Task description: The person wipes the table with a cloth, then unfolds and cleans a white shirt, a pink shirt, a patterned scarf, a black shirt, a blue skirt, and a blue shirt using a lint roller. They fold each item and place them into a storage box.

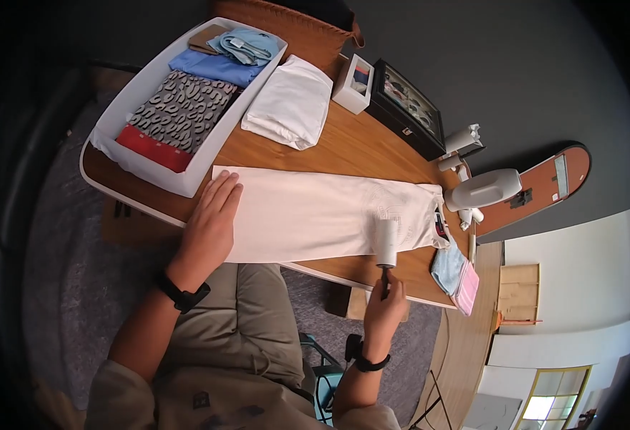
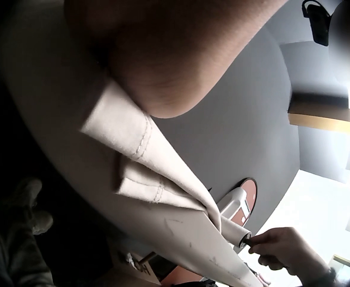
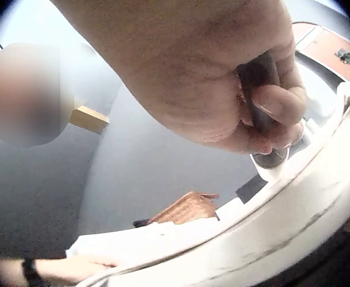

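Observation:
A light cream shirt (image 1: 293, 215), folded into a long strip, lies across the wooden table with its collar at the right. My left hand (image 1: 213, 222) rests with its fingers extended on the strip's left end. Near the collar end, my right hand (image 1: 386, 304) grips the dark handle of a white lint roller (image 1: 386, 244), whose roll lies over the shirt beside a raised print. In the right wrist view the fingers of my right hand (image 3: 252, 101) curl round the handle (image 3: 261, 89). The left wrist view shows the shirt's stitched hems (image 2: 142, 140).
A white bin (image 1: 204, 179) of folded clothes stands at the left, a folded white cloth (image 1: 290, 104) beside it. Behind are a small white box (image 1: 353, 84), a black display case (image 1: 408, 107) and a white appliance (image 1: 483, 188). Small blue and pink cloths (image 1: 449, 269) lie by the right edge.

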Available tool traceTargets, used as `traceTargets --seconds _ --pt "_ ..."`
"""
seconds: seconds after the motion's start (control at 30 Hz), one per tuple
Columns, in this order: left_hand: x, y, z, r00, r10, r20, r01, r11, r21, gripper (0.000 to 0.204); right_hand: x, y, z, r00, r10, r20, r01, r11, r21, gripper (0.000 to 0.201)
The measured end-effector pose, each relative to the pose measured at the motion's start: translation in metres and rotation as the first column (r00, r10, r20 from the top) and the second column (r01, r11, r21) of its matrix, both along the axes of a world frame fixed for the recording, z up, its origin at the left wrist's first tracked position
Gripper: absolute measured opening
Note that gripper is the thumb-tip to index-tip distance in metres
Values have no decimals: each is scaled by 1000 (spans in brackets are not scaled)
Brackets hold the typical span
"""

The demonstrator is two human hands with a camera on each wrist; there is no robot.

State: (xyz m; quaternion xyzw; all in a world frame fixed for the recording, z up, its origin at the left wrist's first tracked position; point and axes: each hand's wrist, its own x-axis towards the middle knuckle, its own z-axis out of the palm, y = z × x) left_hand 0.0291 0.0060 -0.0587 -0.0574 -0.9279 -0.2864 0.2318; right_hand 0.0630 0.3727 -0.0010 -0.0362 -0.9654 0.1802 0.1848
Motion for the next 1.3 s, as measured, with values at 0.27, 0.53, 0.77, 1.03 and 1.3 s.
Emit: traceTargets --seconds 0.27,0.53,0.77,1.03,1.3 --pt "6 -8 -14 996 10 -93 14 966 257 53 39 -117 -8 850 526 -25 -516 824 -234 34" --pt "8 -10 -8 998 47 36 -55 956 287 56 25 -122 -7 862 507 -10 -495 836 -237 32" --pt "8 -9 -12 999 37 -2 -35 964 265 55 -6 -100 1 930 365 -47 -367 927 -78 26" --pt "3 -9 -26 997 72 3 -68 917 392 68 14 -163 1 761 648 31 -622 743 -245 30" --pt "3 -9 -25 998 55 18 -57 913 403 70 -53 -112 -6 931 362 -43 -363 932 -11 25"
